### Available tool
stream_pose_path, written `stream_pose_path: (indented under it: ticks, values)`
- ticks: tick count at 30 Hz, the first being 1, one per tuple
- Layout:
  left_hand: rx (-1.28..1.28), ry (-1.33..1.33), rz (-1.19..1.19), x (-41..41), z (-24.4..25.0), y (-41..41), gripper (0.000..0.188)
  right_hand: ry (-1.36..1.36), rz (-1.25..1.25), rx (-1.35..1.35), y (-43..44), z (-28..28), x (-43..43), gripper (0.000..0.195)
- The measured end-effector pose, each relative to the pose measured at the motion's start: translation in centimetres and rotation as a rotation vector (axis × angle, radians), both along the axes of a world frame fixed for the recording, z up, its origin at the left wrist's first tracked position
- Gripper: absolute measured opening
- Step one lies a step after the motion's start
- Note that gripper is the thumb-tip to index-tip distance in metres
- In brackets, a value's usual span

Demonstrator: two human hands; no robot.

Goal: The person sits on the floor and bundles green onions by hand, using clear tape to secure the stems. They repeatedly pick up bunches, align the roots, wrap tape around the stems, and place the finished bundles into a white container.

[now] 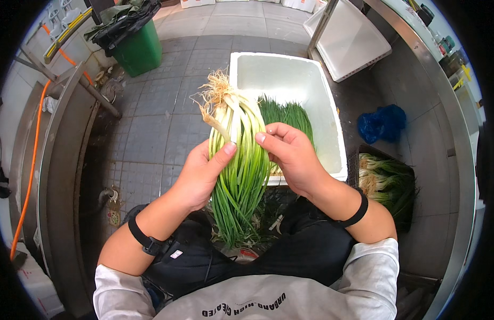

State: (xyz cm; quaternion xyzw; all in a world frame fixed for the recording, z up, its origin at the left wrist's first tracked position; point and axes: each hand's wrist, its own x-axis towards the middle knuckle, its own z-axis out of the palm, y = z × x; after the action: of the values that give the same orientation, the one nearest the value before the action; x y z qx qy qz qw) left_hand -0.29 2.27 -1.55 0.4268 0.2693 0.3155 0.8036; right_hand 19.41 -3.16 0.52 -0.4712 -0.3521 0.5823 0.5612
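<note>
My left hand (205,174) grips a thick bunch of scallions (243,176) from the left, its thumb lying across the pale stems. The stringy tan roots (218,86) point away from me and the green leaves hang toward my lap. On the bunch's right side, my right hand (292,156) has its thumb and a finger pinched at the outer stalks; whether a single stalk is between them is hidden. Behind the right hand stands a white foam box (279,72), with more green scallions (291,116) laid inside, their cut-off view partly covered by the hand.
A dark crate (353,168) of rooted scallions (381,180) stands at my right, below a blue plastic bag (381,123). Ahead left is a green bin (139,50) with a black liner. Steel frames (59,168) flank me, and loose trimmings (267,228) lie between my legs.
</note>
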Motion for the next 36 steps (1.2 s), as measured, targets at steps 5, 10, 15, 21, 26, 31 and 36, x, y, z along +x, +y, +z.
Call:
stream_pose_path:
  ticks: [5, 10, 15, 21, 26, 31, 36]
  values:
    - [0.032, 0.051, 0.012, 0.4, 0.2, 0.0, 0.036, 0.041, 0.035, -0.004, 0.1, -0.2, -0.2, 0.018]
    - [0.106, 0.099, 0.057, 0.8, -0.2, -0.1, 0.029, 0.024, 0.059, 0.090, 0.1, -0.7, -1.3, 0.021]
    - [-0.025, 0.044, 0.072, 0.2, 0.4, -0.1, 0.029, 0.071, 0.109, 0.060, 0.2, -0.5, -0.5, 0.019]
    - [-0.067, 0.012, 0.054, 0.2, 0.6, -0.2, 0.034, 0.062, 0.103, 0.030, 0.1, -0.7, -0.3, 0.019]
    - [-0.067, 0.019, 0.035, 0.3, 0.5, -0.2, 0.033, 0.069, 0.083, 0.038, -0.1, -0.4, -0.4, 0.019]
    - [-0.044, 0.025, -0.014, 0.4, 0.0, 0.1, 0.038, -0.072, 0.135, 0.103, -0.1, -0.8, -1.2, 0.026]
    - [-0.075, 0.026, -0.067, 0.3, -0.2, 0.1, 0.041, -0.011, 0.163, 0.070, -0.1, -1.2, -1.3, 0.029]
